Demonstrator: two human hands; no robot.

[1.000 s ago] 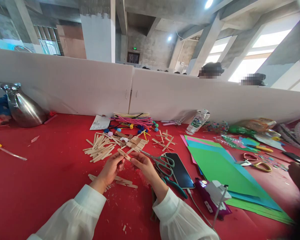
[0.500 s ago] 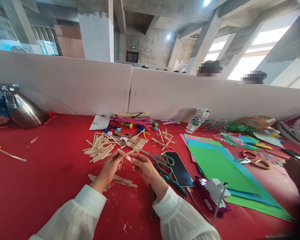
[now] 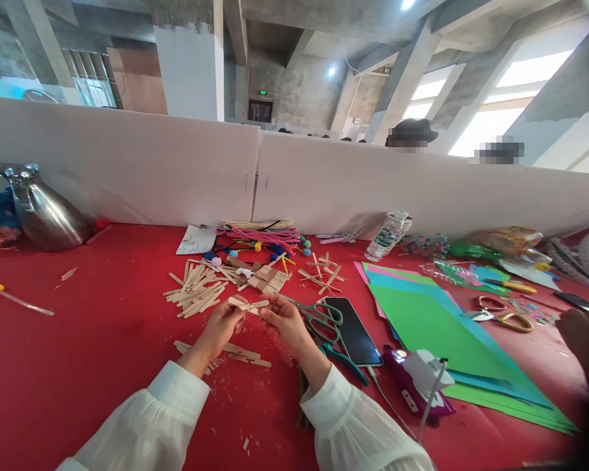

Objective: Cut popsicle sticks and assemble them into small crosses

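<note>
Two popsicle sticks (image 3: 248,306) cross each other between my hands, just above the red table. The fingers of my left hand (image 3: 224,325) pinch them at the left end. My right hand (image 3: 285,322) grips the right side with thumb and fingers. Behind my left hand lies a loose pile of popsicle sticks (image 3: 196,290), and beyond my right hand a banded bundle of sticks (image 3: 269,279). Notched sticks (image 3: 248,355) and wood shavings lie below my hands. Crossed-stick pieces (image 3: 324,275) rest farther back. Green-handled scissors (image 3: 324,320) lie beside my right hand.
A phone (image 3: 356,333) and a purple power bank with a charger (image 3: 417,386) lie right. Coloured paper sheets (image 3: 432,320), red-and-gold scissors (image 3: 505,315) and a water bottle (image 3: 387,237) stand beyond. A steel jug (image 3: 52,212) is left. Another person's hand (image 3: 582,333) shows far right.
The sticks in my hands have turned from lying nearly together to a clear flat cross. Both hands stay in nearly the same place.
</note>
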